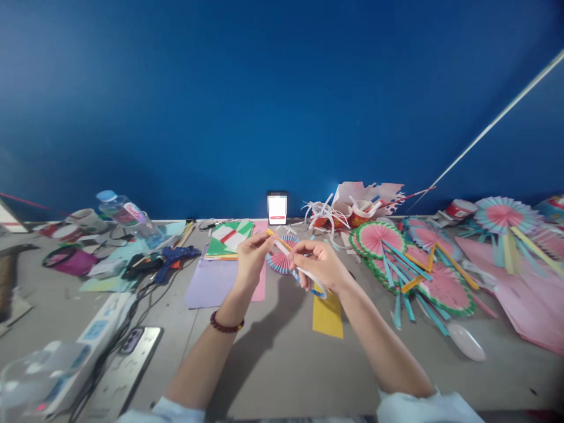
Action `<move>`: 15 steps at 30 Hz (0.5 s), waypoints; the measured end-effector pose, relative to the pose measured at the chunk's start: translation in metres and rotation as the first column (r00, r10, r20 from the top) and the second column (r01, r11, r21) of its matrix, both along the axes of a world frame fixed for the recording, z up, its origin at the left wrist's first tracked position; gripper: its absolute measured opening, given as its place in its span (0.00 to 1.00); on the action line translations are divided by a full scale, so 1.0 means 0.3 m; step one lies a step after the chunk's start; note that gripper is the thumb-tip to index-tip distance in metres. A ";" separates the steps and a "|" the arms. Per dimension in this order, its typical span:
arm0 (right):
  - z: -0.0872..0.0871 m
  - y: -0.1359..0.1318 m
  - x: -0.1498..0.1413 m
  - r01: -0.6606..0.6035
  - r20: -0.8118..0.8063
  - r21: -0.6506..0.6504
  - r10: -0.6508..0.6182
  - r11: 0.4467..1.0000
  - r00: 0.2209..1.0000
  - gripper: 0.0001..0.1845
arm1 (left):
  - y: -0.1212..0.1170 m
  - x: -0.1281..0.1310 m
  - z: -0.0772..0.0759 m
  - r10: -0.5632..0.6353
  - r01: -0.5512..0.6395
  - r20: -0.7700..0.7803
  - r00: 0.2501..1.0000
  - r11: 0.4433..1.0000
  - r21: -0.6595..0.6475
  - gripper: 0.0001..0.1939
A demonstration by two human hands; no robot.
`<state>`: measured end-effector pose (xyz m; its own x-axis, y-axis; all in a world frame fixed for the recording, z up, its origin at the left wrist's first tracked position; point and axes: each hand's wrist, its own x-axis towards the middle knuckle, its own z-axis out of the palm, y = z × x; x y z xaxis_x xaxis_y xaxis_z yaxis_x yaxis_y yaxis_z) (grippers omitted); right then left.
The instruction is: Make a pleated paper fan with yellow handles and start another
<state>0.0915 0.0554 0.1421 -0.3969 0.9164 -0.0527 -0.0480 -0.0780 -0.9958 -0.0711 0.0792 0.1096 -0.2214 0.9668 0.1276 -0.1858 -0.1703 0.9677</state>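
My left hand [252,254] and my right hand [321,264] are raised over the grey table [273,358], fingers pinched. Between them runs a thin orange and white paper strip [282,245]. My left fingers pinch its upper end. My right hand grips its lower part together with a small roll of tape [318,289]. Just behind the hands lies a pink and blue pleated paper fan [278,262]. A red bead bracelet [225,325] circles my left wrist.
A yellow paper piece [328,314], a lilac sheet [210,283] and folded coloured papers [229,239] lie near the hands. Several pleated fans [409,258] cover the right side. A glue gun [164,261], water bottle [127,216], phones [136,342] and cables crowd the left. A blue wall rises behind.
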 end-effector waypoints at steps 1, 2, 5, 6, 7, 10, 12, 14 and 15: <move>-0.004 0.002 -0.002 0.010 -0.005 0.000 -0.010 1.000 1.000 0.13 | -0.003 0.004 0.001 -0.019 0.019 -0.005 1.000 1.000 -0.005 0.08; -0.009 0.007 -0.002 0.018 -0.007 0.001 -0.018 1.000 1.000 0.13 | -0.005 0.007 0.001 -0.037 0.037 -0.007 0.999 0.999 -0.008 0.09; -0.028 0.023 0.001 0.044 0.011 0.019 -0.044 0.999 0.999 0.12 | -0.012 0.015 0.000 -0.088 0.088 -0.015 0.996 0.996 -0.004 0.11; -0.034 0.029 0.003 0.053 0.021 0.026 -0.053 0.998 0.998 0.13 | -0.013 0.017 -0.001 -0.098 0.098 -0.024 0.995 0.995 0.001 0.11; -0.039 0.033 0.005 0.063 0.028 0.032 -0.064 0.997 0.998 0.13 | -0.015 0.018 -0.002 -0.106 0.107 -0.040 0.994 0.994 0.005 0.11; -0.049 0.044 0.012 0.085 0.050 0.037 -0.087 0.996 0.995 0.15 | -0.019 0.020 -0.004 -0.124 0.125 -0.099 0.987 0.992 0.009 0.10; -0.051 0.049 0.016 0.093 0.078 0.031 -0.095 0.995 0.992 0.15 | -0.022 0.021 -0.003 -0.132 0.134 -0.123 0.984 0.991 0.013 0.10; -0.052 0.052 0.019 0.092 0.096 0.024 -0.094 0.995 0.991 0.15 | -0.024 0.022 -0.001 -0.137 0.141 -0.133 0.982 0.990 0.020 0.10; -0.052 0.054 0.020 0.089 0.099 0.023 -0.091 0.996 0.991 0.15 | -0.025 0.023 0.001 -0.140 0.144 -0.136 0.981 0.989 0.024 0.09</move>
<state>0.0976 0.0714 0.1265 -0.3065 0.9492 -0.0710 0.0458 -0.0598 -0.9972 -0.0642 0.0716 0.1098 -0.0609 0.9819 0.1796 -0.0797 -0.1842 0.9797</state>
